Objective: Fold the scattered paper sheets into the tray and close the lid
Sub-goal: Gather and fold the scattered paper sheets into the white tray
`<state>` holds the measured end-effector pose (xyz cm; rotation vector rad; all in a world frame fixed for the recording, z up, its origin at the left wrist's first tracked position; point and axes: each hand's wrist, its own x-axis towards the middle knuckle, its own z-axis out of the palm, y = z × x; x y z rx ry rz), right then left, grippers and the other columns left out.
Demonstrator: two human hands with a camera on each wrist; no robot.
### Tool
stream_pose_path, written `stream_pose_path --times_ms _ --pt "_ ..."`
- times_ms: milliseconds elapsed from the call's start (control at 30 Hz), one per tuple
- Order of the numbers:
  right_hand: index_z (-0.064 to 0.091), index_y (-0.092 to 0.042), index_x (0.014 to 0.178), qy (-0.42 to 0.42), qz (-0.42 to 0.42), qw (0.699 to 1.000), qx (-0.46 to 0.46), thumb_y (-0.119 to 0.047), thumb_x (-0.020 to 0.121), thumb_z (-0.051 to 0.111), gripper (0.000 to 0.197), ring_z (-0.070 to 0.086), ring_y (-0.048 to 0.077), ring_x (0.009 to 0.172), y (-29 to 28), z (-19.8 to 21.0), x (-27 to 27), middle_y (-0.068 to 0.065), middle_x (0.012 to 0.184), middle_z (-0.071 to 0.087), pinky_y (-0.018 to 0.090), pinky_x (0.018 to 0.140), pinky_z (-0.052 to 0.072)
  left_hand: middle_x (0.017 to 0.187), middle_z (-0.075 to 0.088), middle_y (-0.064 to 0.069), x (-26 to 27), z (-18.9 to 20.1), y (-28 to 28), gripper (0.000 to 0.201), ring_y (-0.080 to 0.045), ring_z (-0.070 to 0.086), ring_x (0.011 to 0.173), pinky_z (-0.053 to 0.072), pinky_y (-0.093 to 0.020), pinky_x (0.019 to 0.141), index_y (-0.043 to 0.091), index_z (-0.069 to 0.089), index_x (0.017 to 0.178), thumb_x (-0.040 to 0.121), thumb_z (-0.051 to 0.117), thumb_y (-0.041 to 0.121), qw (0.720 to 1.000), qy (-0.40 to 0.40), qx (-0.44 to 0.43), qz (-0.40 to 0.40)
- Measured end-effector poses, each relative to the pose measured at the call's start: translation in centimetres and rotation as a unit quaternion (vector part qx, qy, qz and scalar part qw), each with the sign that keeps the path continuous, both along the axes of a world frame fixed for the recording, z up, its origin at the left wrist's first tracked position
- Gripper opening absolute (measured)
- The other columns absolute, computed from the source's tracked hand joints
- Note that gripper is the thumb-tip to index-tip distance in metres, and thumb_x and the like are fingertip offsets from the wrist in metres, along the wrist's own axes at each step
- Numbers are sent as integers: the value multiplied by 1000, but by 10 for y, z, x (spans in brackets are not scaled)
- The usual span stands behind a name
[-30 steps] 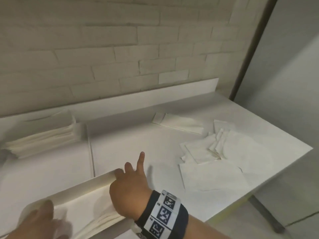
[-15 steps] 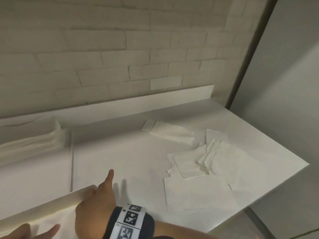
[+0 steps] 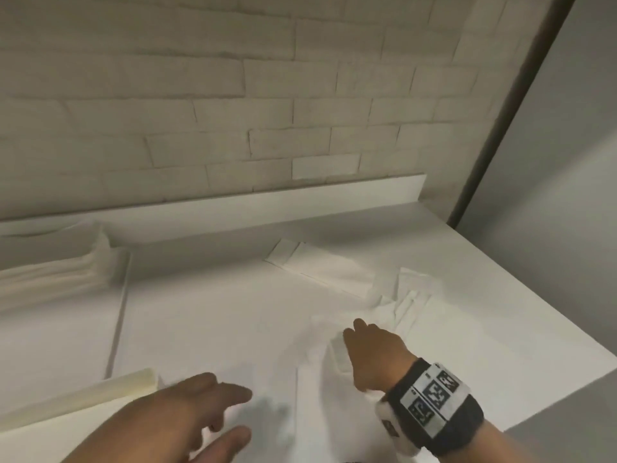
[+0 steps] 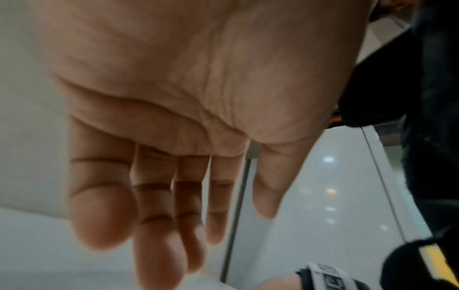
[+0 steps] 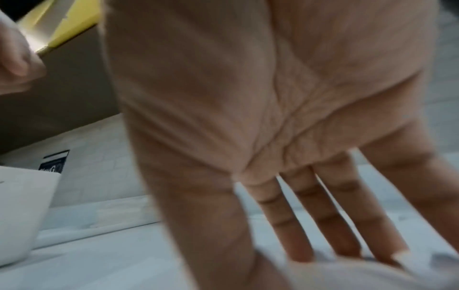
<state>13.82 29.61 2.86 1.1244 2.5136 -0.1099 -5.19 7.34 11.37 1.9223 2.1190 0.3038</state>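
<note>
Several white paper sheets (image 3: 410, 305) lie scattered on the right part of the white table. My right hand (image 3: 360, 339) reaches onto the nearest large sheet (image 3: 310, 382). Its fingers (image 5: 323, 231) are straight, with the tips touching the paper (image 5: 347, 274), which bulges up a little beside the hand. My left hand (image 3: 233, 416) hovers over the table at lower centre, its palm down and fingers (image 4: 159, 225) straight, holding nothing. The cream rim of the tray (image 3: 100, 394) shows at lower left, just left of that hand. No lid is in view.
A folded sheet (image 3: 317, 265) lies farther back near the wall ledge. A stack of paper (image 3: 50, 282) sits at the far left. The table's right edge (image 3: 551, 329) drops off beside the scattered sheets. A brick wall stands behind.
My right hand has left the tray rim and moved right onto the scattered sheets. My left hand has come forward out of the tray. The view has swung right.
</note>
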Motion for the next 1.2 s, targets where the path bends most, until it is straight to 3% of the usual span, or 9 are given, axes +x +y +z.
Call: stream_pose_path --times_ms 167,367,467,567,700,833,967,1067,1200 --pt "64 -20 90 115 51 986 110 -14 83 57 12 64 26 81 2 6 -2 1 87 60 32 67 28 103 61 23 59 -19 77 83 8 59 89 43 -10 83 39 50 136 70 40 88 969 -222 -87 63" --pt "70 -26 92 390 193 899 -52 -36 87 52 21 59 10 98 -53 49 -12 -12 102 63 33 86 43 84 62 -13 45 -29 98 29 -21 62 73 55 -36 69 4 71 94 89 65 32 708 -661 -22 248" --pt "65 -32 96 553 72 812 -173 -53 77 65 28 46 -1 124 -63 50 -21 -21 118 56 24 98 35 84 67 -19 16 -14 66 11 -27 67 68 53 -25 57 -10 67 89 86 58 -4 716 -649 69 247" --pt "44 -46 125 568 -96 738 -352 -63 65 68 67 51 1 122 -60 47 -38 -21 128 55 21 96 42 107 71 -22 -21 9 17 20 -33 71 97 59 -33 82 -9 70 105 88 62 -1 729 -644 108 204" --pt "40 -32 137 558 -74 544 -622 -14 79 75 70 64 20 107 -93 48 -82 3 117 67 34 95 50 112 70 -21 -71 23 -51 47 -39 68 104 44 -59 102 6 73 107 67 80 29 793 -565 106 202" --pt "37 -31 130 570 -24 698 -434 -3 84 71 64 62 7 74 -137 61 -122 3 90 66 21 71 51 76 70 -1 -124 -3 -105 38 -27 66 66 55 -47 65 48 58 92 63 83 45 908 -164 154 354" --pt "22 -30 142 423 90 892 -129 -19 88 60 66 47 16 84 -183 43 -155 -7 77 50 35 92 34 72 58 -9 -171 -60 -138 56 -31 58 60 49 -36 50 27 38 103 67 81 29 940 -36 76 331" --pt "25 -30 141 401 105 908 -57 -22 86 60 66 44 23 115 -199 33 -160 0 100 61 44 110 17 58 54 -6 -187 -80 -147 59 -30 55 51 49 -39 51 33 37 93 63 76 0 954 -9 32 297" --pt "43 -32 132 458 -21 883 -104 -16 87 58 50 49 14 105 -146 26 -112 -9 105 58 28 90 37 62 55 6 -210 -111 -156 70 -22 55 53 52 -41 55 44 40 97 51 79 9 970 26 -33 238"
